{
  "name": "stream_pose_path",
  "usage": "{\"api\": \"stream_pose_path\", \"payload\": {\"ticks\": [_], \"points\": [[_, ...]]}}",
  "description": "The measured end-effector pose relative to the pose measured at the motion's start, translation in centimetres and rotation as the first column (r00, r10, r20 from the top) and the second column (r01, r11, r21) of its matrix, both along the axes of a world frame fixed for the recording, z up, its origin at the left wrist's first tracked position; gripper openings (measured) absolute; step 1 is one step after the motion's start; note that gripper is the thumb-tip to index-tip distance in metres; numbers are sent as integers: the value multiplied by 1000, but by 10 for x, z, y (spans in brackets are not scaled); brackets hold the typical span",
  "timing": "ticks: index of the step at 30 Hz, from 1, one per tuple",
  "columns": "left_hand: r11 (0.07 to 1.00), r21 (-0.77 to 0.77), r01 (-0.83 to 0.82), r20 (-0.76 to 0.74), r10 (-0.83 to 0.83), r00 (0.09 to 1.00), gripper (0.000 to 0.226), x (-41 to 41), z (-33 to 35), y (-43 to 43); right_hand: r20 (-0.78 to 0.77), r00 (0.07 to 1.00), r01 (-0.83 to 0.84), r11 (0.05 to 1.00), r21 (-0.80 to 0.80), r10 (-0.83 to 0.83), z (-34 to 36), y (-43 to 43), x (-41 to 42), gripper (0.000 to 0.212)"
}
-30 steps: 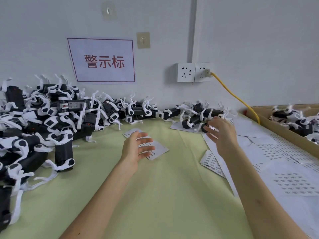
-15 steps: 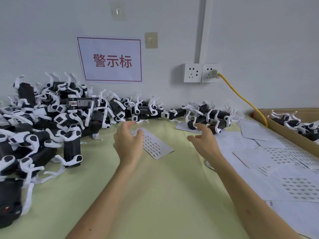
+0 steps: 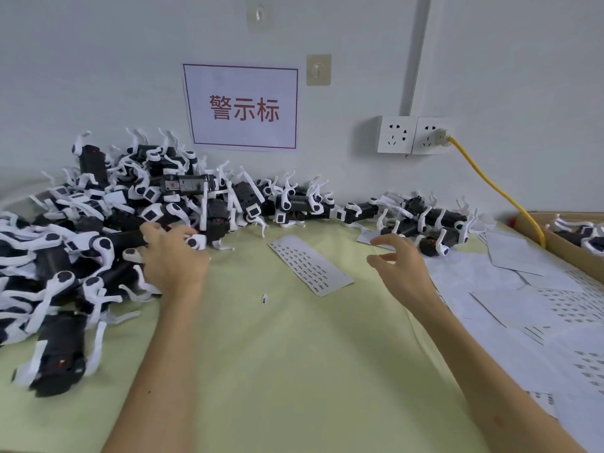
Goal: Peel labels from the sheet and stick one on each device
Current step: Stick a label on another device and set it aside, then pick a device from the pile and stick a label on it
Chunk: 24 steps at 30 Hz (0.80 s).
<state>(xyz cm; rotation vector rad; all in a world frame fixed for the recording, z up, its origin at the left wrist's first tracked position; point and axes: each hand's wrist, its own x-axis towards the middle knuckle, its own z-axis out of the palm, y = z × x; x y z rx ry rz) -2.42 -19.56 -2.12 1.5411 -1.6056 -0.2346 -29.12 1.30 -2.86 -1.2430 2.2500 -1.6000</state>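
Nearest is the green table (image 3: 277, 371). On it lies one tiny loose label (image 3: 264, 299), stuck on nothing. A bit farther lies the sheet (image 3: 310, 264), flat on the table between the two hands. It has many rows of labels on it, so there is plenty left to peel. To the right, white used sheets (image 3: 523, 289) lie spread out, some blank and some with labels on, so I think lots of labels have been used already. To the left is a big pile (image 3: 81, 223) of black and white devices, and a row (image 3: 359, 210) of them runs along the far wall. I cannot tell which ones have labels. More sit in the box (image 3: 568, 258) at the far right. So the job looks partly done, with many to go. The left hand (image 3: 173, 259) reaches into the edge of the pile, knuckles up, fingers curled round one device (image 3: 125, 238). The right hand (image 3: 402, 273) hovers over the table just right of the sheet, fingers spread and a little bent, holding nothing.
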Motion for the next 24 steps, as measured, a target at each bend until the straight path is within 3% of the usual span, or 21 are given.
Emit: {"api": "stream_pose_path", "payload": {"ticks": [2,4,9,11,13,16,18,22,24], "points": [[986,5,168,127,-168,978,33,-13,-2,9,-14,1000,-4,1000,4,4,0,-1,3,23],[914,23,405,273,-396,877,37,-40,-3,31,-31,999,-7,1000,22,7,0,-2,5,22],[557,-6,830,434,-746,504,52,-113,-16,98,-77,997,-17,998,54,21,-1,-3,7,24],[457,-68,887,456,-776,435,56,-121,-21,106,-85,996,-21,998,51,25,0,-4,8,24],[469,-137,872,480,-739,473,68,-121,-25,103,-63,997,-40,999,31,42,1,-3,8,23],[609,-169,775,439,-657,612,88,-111,-23,87,-13,984,-179,983,34,179,-1,0,7,32],[659,-154,737,308,-676,669,90,-101,-17,75,-109,948,-284,948,140,300,-7,0,14,54],[631,-194,751,-160,-775,611,77,-78,5,56,-257,854,-368,875,314,451,-26,-8,30,86],[773,-283,567,-205,-627,752,64,-59,27,31,-286,827,-379,856,352,483,-30,-11,35,92]]}}
